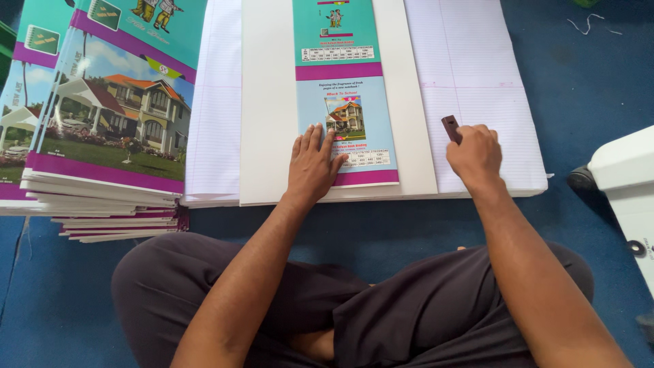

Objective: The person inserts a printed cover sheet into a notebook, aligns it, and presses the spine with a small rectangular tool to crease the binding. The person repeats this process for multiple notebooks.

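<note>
Crossed legs in dark trousers (381,307) fill the bottom of my head view, the person sitting on a blue floor (409,225).

Past the knees I see my left hand (312,163) lying flat, fingers spread and grasping nothing, pressed on the near end of a printed cover strip (344,95). That strip is the piece being worked: its long axis runs straight away from the body, near end by the hand, far end leaving the top of the frame. It carries teal, magenta and pale blue bands with a small house picture, and it lies along the middle of a white board sheet (269,102).

My right hand (475,155) is clenched around a small dark brown tool (450,127), whose tip sticks up and away from the knuckles. It rests on ruled paper sheets (477,75) that spread out either side of the white board, just right of the strip.

To the left, apart from both hands, a stack of printed covers (109,136) shows a house picture, with magenta edges. At the right edge sits a white machine part (623,177).
</note>
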